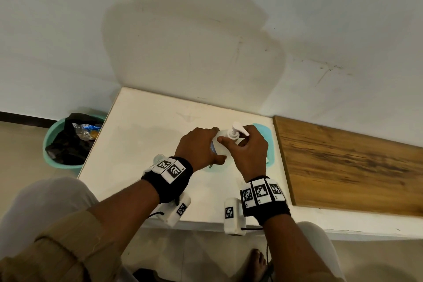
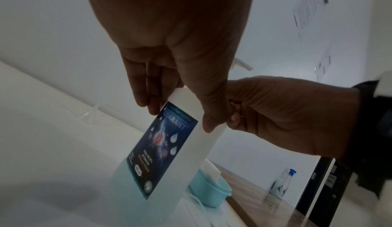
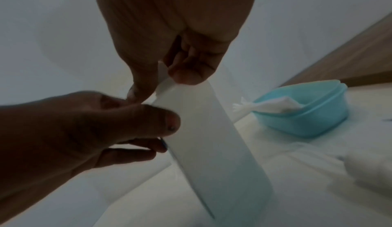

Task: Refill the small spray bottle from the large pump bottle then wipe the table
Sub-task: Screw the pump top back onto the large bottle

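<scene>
The large white pump bottle (image 1: 223, 144) stands upright on the white table (image 1: 142, 135), with a blue label (image 2: 163, 146) on its front. My left hand (image 1: 206, 144) grips its body just under the shoulder, thumb on one side and fingers on the label side. My right hand (image 1: 238, 142) pinches the collar below the pump head (image 1: 237, 129), and the right wrist view shows the thumb and fingers (image 3: 186, 73) on the neck. A small clear object (image 1: 159, 158) sits partly hidden behind my left wrist; I cannot tell what it is.
A teal tub (image 3: 307, 121) holding a white cloth (image 3: 273, 105) sits just behind the bottle on its right. A wooden board (image 1: 343, 162) adjoins the table's right side, with a blue-capped bottle (image 2: 283, 183) on it. A teal bin (image 1: 52, 142) with a black bag stands left of the table.
</scene>
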